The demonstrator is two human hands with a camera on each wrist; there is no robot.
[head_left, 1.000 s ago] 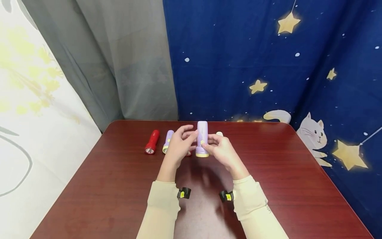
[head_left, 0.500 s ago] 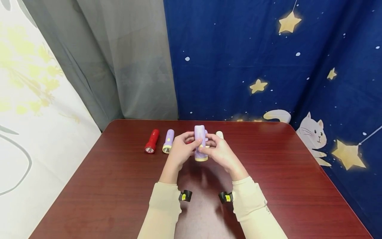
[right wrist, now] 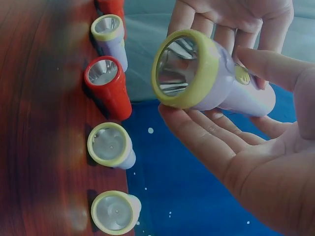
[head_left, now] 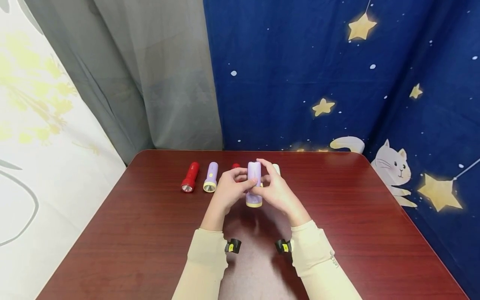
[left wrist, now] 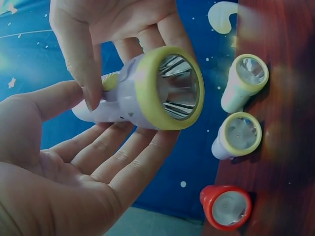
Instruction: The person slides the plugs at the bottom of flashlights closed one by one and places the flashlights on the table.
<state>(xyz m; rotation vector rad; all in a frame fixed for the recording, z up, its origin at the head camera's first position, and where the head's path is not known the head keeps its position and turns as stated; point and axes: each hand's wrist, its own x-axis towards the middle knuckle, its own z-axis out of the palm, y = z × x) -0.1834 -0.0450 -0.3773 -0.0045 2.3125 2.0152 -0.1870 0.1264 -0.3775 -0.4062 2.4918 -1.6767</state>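
A lavender flashlight (head_left: 254,201) with a yellow rim is held above the table, its lens end toward me. My left hand (head_left: 231,189) grips it from the left, with the thumb on its body. From the other side my right hand (head_left: 276,192) holds the same flashlight, its index finger up by the tail end. In the right wrist view, the yellow switch (right wrist: 242,74) shows close to a thumb. The left wrist view looks into the flashlight's clear lens (left wrist: 179,87), where no light shows.
Behind the hands lies a row on the brown table (head_left: 123,233): a red flashlight (head_left: 190,177), a lavender flashlight (head_left: 211,177), another red flashlight (right wrist: 109,88), another lavender flashlight (right wrist: 109,146) and a white flashlight (right wrist: 115,212). Curtains (head_left: 180,83) hang past the table's far edge.
The held flashlight has come down slightly and its tail tips more toward me. My left fingers have closed in on it, and my right index finger has risen to its tail end.
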